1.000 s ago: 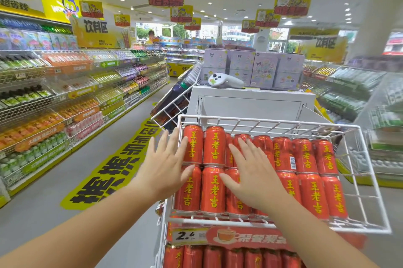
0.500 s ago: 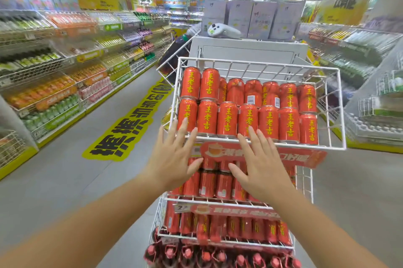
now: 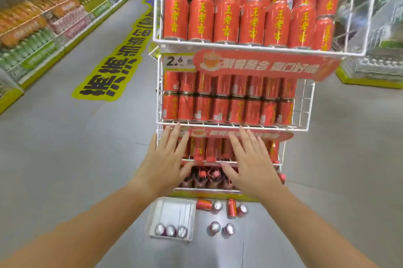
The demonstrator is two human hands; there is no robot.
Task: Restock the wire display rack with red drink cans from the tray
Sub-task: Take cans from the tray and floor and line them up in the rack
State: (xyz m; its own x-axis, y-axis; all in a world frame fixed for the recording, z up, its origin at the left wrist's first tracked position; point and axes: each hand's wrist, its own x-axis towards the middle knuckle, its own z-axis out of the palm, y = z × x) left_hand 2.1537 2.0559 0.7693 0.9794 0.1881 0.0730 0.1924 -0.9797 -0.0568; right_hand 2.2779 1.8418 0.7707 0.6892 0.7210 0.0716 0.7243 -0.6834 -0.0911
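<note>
A white wire display rack (image 3: 304, 106) stands in front of me, its tiers packed with red drink cans (image 3: 226, 21) bearing yellow characters. My left hand (image 3: 168, 158) and my right hand (image 3: 250, 163) hover side by side in front of the lower tiers, fingers spread, holding nothing. On the floor below lies a white tray (image 3: 152, 219) with three cans (image 3: 170, 230) standing at its near edge. Several loose red cans (image 3: 231, 207) stand or lie on the floor to the tray's right.
Stocked drink shelves (image 3: 43, 19) run along the left of the aisle. A yellow floor sticker (image 3: 113, 60) with black characters lies on the grey floor left of the rack. More shelving (image 3: 379, 64) stands at the right. A red price banner (image 3: 261, 64) hangs under the top tier.
My view has tilted down from the top basket to the floor, bringing the tray and loose cans into sight. Both open hands have dropped from the top tier to the lower tiers.
</note>
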